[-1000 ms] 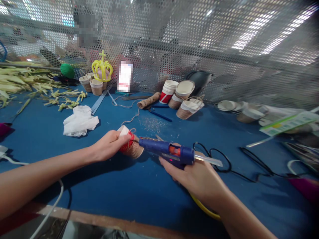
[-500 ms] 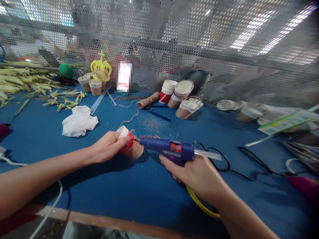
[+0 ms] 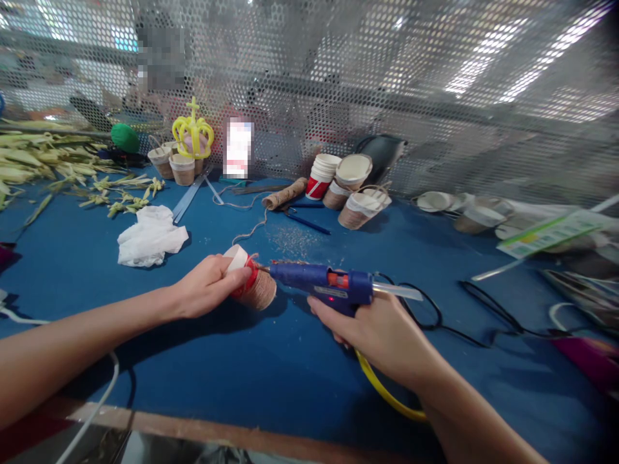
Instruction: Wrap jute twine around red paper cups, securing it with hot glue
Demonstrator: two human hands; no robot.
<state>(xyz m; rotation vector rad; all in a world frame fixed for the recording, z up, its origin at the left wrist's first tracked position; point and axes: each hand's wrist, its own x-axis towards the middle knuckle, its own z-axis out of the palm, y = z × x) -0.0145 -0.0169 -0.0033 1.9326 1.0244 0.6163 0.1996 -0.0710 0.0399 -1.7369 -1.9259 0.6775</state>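
Note:
My left hand [image 3: 213, 283] is closed around a paper cup [image 3: 261, 290] tipped on its side, its rim end white and red, its lower part wound with brown twine. From the cup a strand of twine [image 3: 254, 229] runs back to a twine roll [image 3: 285, 193]. My right hand [image 3: 372, 335] grips a blue hot glue gun [image 3: 309, 280], with a clear glue stick [image 3: 399, 291] poking out of its rear. The gun's nozzle is at the red band of the cup, close to my left thumb; whether it touches cannot be made out.
Behind are stacked cups [image 3: 323, 174], twine-wrapped cups [image 3: 358, 209], a blue pen [image 3: 309, 223] and a yellow crown-shaped piece [image 3: 193, 132]. At left lie a crumpled white cloth [image 3: 151, 238] and pale dried husks [image 3: 43, 158]. A black cord [image 3: 435, 319] curls at right; a perforated metal screen [image 3: 290, 77] stands behind.
The view has shifted slightly, so everything sits a little further left. Both hands keep their holds, and the glue gun's nozzle stays at the cup's red band.

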